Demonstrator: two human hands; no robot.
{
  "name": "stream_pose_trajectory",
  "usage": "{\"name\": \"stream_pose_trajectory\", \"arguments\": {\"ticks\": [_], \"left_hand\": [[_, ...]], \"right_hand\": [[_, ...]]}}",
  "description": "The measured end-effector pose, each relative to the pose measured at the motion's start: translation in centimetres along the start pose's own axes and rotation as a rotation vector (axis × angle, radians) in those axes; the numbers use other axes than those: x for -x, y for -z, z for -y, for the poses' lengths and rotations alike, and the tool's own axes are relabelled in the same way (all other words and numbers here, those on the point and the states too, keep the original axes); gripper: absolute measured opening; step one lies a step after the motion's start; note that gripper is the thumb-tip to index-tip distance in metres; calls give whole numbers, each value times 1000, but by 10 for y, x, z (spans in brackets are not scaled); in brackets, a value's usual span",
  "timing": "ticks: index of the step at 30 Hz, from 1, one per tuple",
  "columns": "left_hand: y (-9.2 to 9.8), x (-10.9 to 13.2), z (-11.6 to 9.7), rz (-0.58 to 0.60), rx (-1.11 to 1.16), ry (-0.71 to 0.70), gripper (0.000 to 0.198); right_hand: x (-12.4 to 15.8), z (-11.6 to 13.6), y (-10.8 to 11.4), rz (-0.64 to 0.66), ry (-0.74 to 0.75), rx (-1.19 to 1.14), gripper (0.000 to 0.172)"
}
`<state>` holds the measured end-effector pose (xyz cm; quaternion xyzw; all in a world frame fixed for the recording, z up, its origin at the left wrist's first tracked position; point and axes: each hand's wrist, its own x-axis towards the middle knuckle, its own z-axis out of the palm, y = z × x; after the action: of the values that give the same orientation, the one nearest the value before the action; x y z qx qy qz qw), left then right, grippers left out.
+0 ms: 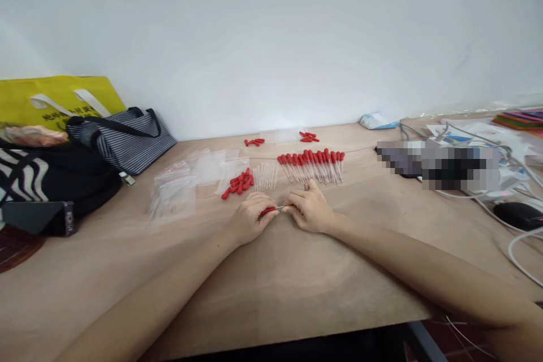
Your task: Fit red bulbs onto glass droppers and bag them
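My left hand [253,216] is closed around a red rubber dropper bulb [268,211]. From the other side, the fingers of my right hand [310,209] pinch a thin clear dropper tube [280,208], whose end meets the bulb between my hands; how deep it sits I cannot tell. Just beyond my left hand lies a small heap of loose red bulbs [240,183]. Beside it is a group of bare clear tubes [265,175]. Behind my right hand, several droppers with red bulbs on clear tubes [314,164] lie in a row.
Clear zip bags [173,186] lie to the left, near a striped bag [131,138] and a black bag [63,175]. More red bulbs [254,142] lie near the wall. Cables, a phone [399,161] and a black mouse [518,215] occupy the right side.
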<state>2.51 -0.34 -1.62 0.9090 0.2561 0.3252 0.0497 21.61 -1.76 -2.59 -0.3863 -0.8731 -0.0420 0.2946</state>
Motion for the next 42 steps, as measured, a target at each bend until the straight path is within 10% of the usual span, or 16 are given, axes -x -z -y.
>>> {"name": "stream_pose_trajectory", "arguments": {"ticks": [22,29,42], "left_hand": [[4,-1,4,21,-14,34,9],[5,15,10,-114,-84,486,41],[10,12,9,46,-65,474,16]], "right_hand": [[3,4,13,78,57,110,21],[-8,-24,5,-123,-554,6,16],[-68,-46,-21,-55,-1023,133,21]]}}
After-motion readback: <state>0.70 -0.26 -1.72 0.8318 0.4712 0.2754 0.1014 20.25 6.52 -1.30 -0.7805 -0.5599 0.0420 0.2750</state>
